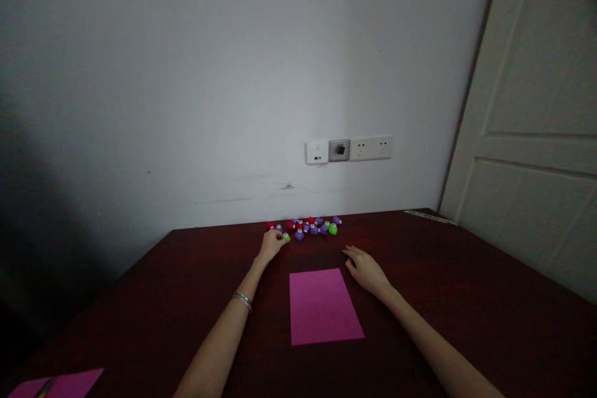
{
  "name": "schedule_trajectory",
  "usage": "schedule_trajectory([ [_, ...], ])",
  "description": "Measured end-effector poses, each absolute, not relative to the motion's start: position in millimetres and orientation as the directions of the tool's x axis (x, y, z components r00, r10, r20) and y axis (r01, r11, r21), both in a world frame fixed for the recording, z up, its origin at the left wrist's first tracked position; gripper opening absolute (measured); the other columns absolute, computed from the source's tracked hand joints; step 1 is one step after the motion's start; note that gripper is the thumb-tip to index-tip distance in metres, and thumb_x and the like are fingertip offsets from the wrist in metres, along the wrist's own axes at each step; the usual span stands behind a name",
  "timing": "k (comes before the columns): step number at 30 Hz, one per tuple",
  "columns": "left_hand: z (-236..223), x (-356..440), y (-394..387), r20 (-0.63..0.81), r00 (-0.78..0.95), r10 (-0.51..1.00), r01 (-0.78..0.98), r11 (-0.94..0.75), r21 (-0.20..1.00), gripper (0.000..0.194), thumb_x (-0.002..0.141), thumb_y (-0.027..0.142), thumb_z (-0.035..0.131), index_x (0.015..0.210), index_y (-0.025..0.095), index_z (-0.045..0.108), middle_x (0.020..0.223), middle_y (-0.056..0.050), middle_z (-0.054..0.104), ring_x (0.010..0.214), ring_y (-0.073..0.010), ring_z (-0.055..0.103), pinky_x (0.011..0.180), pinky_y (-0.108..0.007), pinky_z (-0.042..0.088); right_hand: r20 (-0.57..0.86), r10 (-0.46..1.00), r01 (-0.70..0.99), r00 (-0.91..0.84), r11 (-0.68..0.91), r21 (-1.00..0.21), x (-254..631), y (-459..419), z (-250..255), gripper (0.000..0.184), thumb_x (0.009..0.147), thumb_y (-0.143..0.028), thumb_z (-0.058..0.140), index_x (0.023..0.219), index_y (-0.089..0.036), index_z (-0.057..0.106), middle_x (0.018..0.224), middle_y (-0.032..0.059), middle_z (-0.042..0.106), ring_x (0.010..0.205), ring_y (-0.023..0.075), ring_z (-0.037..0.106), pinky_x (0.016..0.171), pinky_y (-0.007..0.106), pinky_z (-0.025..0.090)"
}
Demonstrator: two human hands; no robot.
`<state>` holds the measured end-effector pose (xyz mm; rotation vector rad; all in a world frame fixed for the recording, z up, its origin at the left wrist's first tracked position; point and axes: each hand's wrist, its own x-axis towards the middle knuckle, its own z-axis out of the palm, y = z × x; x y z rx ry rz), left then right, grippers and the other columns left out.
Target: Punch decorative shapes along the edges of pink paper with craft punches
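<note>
At the left end of a cluster of small toy pieces, my left hand (271, 245) is closed, with thumb and fingertips on a small green toy piece with a white top (286, 237). The piece is at table height beside a purple piece (299, 234). My right hand (367, 268) lies palm down on the table, fingers loosely stretched out and holding nothing. It is just right of the upper corner of a pink sheet of paper (324, 308). Several more purple, red and green pieces (314, 229) lie bunched together near the wall.
The dark red-brown table (186, 298) meets a pale wall (233, 106) with sockets (372, 148). A long thin strip (429, 217) lies at the back right near a white door (536, 137). Another pink sheet (77, 384), with a dark pen-like object on it, is at front left.
</note>
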<state>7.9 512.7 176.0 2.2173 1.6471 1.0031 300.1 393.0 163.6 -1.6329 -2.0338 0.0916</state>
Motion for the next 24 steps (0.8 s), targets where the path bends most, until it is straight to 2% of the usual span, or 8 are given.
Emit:
schedule_trajectory([
  [12,179.1,10.8,508.6,0.385,0.152,0.910,0.756,-0.358,0.548,0.015,0.067,0.029,0.061,0.070,0.014,0.065,0.071,-0.003,0.064,0.066,-0.0150,0.056,0.062,-0.022,0.037,0.353,0.925,0.886,-0.138,0.275,-0.373,300.8,393.6,162.0,0.040,0.080,-0.021,0.039,0.114,-0.013,0.057,0.126,0.0111,0.050,0.119,0.0218,0.042,0.101,0.035,0.030],
  [24,184.7,11.9,504.9,0.363,0.186,0.913,0.744,-0.373,0.554,0.017,0.067,0.030,0.060,0.063,0.014,0.065,0.058,0.000,0.058,0.060,-0.0136,0.052,0.057,-0.022,0.035,0.353,0.926,0.879,-0.133,0.274,-0.389,301.2,393.6,161.6,0.040,0.080,-0.022,0.039,0.114,-0.012,0.057,0.126,0.0119,0.051,0.120,0.0218,0.042,0.101,0.035,0.030],
])
